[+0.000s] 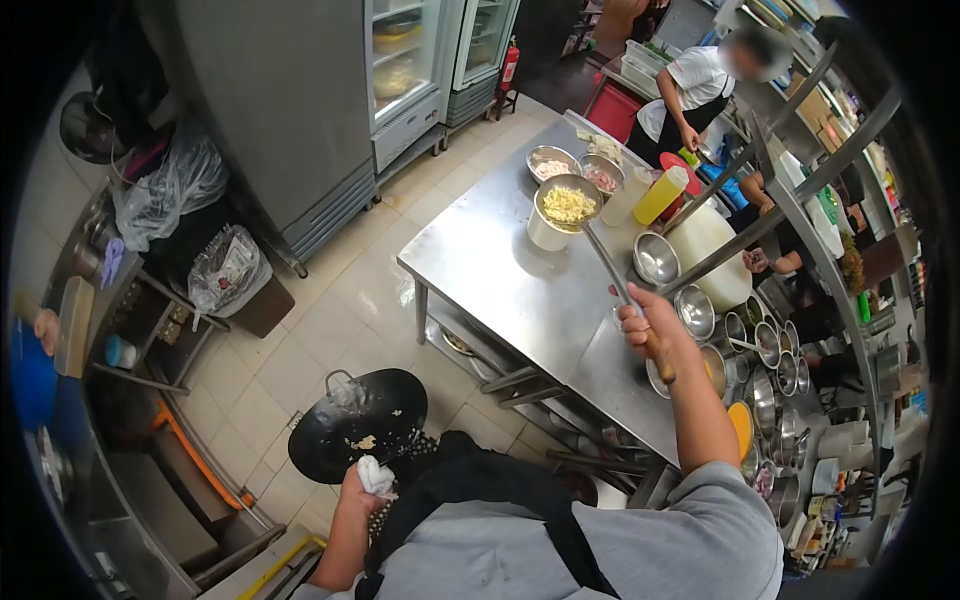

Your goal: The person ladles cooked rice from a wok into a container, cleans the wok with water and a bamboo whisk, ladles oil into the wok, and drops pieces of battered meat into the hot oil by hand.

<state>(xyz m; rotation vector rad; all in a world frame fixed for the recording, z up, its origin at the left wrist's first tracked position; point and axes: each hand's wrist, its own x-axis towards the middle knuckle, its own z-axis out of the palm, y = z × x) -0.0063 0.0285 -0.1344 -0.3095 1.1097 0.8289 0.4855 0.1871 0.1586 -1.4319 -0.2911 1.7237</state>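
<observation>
With R grip [646, 322] wrapped round ladle [606, 252], holding yellow food [569, 204] over white tub [547, 237] on bench [475, 235], nr metal bowl [534, 169] of pinkish food [554, 167]. With L grip [353, 503] curled round white cloth [376, 475], holding wok [322, 447] w/ scraps [365, 441] inside.

Pretty bright, even indoor light, soft glare on the steel worktop [485, 235], fridge [408, 75] glowing inside. Heavy fisheye curves the edges, corners go black, and one head [755, 53] is blurred out.

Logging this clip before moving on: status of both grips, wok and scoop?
Right grip closed on scoop, yellow food heaped in its head. Left grip holds white cloth at rim of wok, scraps inside. Steel bowls crowd scoop's far side.
</observation>
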